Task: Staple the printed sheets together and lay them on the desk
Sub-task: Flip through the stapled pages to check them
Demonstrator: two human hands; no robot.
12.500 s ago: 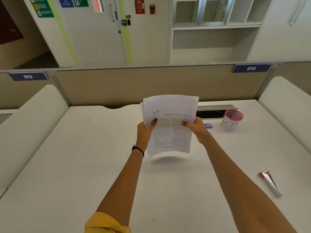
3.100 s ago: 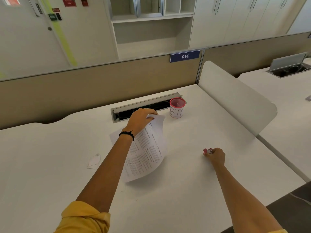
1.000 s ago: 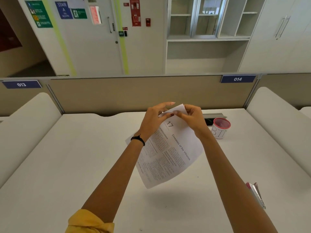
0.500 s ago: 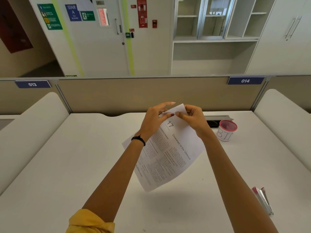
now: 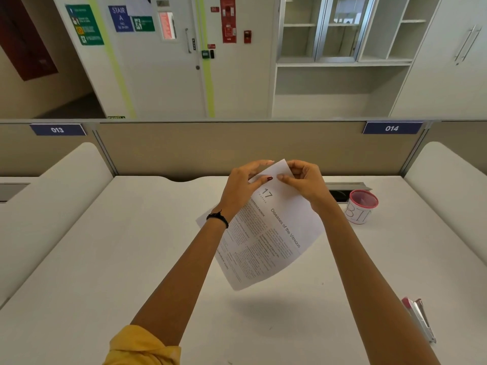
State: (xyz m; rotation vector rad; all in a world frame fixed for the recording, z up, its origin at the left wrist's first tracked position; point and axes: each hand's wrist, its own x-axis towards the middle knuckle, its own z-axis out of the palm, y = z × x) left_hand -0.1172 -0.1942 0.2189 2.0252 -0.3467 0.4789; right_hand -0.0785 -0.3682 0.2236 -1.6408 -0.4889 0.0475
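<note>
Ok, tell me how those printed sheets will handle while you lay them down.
Likely floppy: the printed sheets hang off one corner pinched by the left hand and right hand. Probably light: fingertips suffice. May slide on the smooth desk.

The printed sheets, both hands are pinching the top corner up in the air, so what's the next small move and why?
Probably lower the printed sheets flat onto the desk. The left hand and right hand pinch the top corner, the pages hang above their shadow, and the stapler lies apart, so stapling looks finished, though no staple is visible.
</note>
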